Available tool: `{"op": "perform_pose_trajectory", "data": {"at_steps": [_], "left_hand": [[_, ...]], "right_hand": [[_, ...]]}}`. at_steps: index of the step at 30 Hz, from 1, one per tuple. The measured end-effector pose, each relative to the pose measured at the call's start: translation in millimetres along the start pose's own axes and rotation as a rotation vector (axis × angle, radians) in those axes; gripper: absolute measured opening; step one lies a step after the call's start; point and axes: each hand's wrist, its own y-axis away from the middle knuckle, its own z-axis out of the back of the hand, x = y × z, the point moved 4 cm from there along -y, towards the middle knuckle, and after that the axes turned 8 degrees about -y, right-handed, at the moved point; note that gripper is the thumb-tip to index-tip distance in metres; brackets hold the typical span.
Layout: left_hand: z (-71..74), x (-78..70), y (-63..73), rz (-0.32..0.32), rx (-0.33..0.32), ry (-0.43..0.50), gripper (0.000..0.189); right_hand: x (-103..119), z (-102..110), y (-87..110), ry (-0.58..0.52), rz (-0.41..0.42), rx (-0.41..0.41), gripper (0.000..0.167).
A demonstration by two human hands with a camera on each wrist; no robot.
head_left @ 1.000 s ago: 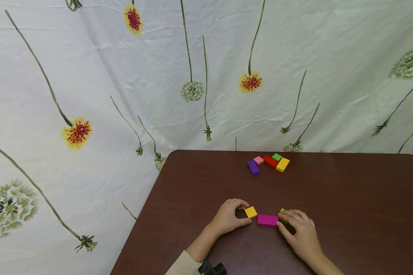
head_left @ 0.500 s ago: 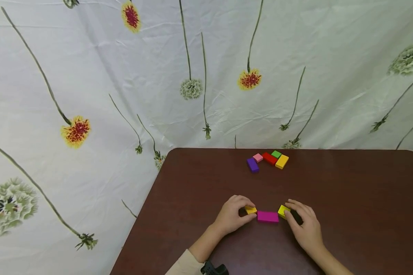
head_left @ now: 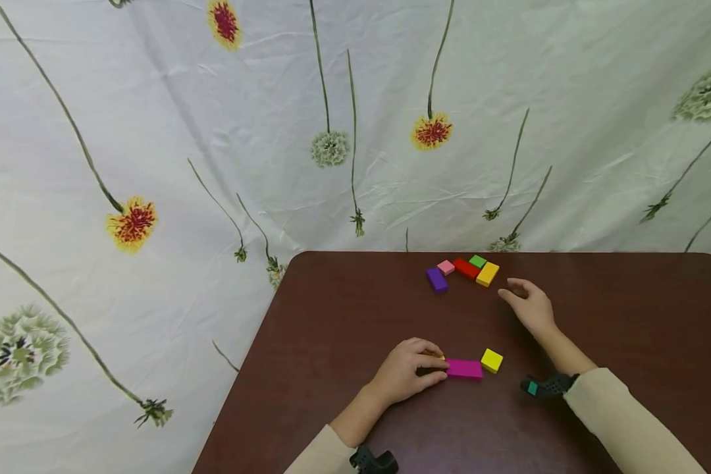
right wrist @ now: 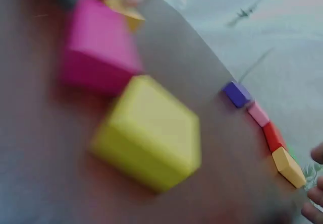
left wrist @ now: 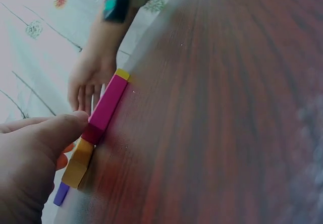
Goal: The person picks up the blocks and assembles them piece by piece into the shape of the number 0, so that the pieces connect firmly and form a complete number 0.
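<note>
My left hand (head_left: 404, 372) curls round the small orange-yellow block (left wrist: 79, 164), mostly hidden under it in the head view. Its thumb tip lies at the near end of the long magenta block (head_left: 465, 370), where the two blocks meet. At the magenta block's other end a bright yellow block (head_left: 492, 361) lies turned at an angle, with nobody touching it. Reaching over the far part of the table, my right hand (head_left: 530, 306) has loosely bent fingers and nothing in them. The yellow-orange far block (head_left: 488, 274) is nearest to it, just left of its fingertips.
Beside that far block lie a red block (head_left: 466, 268), a green block (head_left: 477, 261), a pink block (head_left: 446, 267) and a purple block (head_left: 436, 280). They sit near the back edge of the dark brown table (head_left: 343, 296). A flower-printed cloth (head_left: 261, 118) hangs behind.
My right hand has let go of the bright yellow block and moved away towards the far blocks. My left hand has stayed by the orange-yellow block, its fingers now covering more of it.
</note>
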Motion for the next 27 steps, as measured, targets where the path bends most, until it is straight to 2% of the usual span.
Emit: {"op": "perform_pose_trajectory", "data": {"at_steps": [3, 8, 16, 19, 27], "left_hand": [[-2.1, -0.1, 1.1, -0.013, 0.034, -0.015, 0.016], [-0.2, -1.5, -0.2, -0.015, 0.051, -0.006, 0.014], [2.5, -1.7, -2.0, -0.014, 0.045, -0.01, 0.012], [1.7, -1.6, -1.5, -0.011, 0.042, -0.002, 0.011], [0.2, -0.2, 0.3, 0.013, 0.062, -0.005, 0.012]], "right_hand": [[-0.3, -6.2, -18.3, 0.03, -0.058, 0.059, 0.065], [1.5, -11.2, -39.4, 0.098, -0.083, 0.129, 0.075], [5.0, -12.6, -54.1, 0.144, -0.081, 0.208, 0.084], [5.3, -12.9, -54.8, 0.17, -0.072, 0.209, 0.082], [1.6, -16.1, -56.5, 0.191, -0.06, 0.151, 0.072]]}}
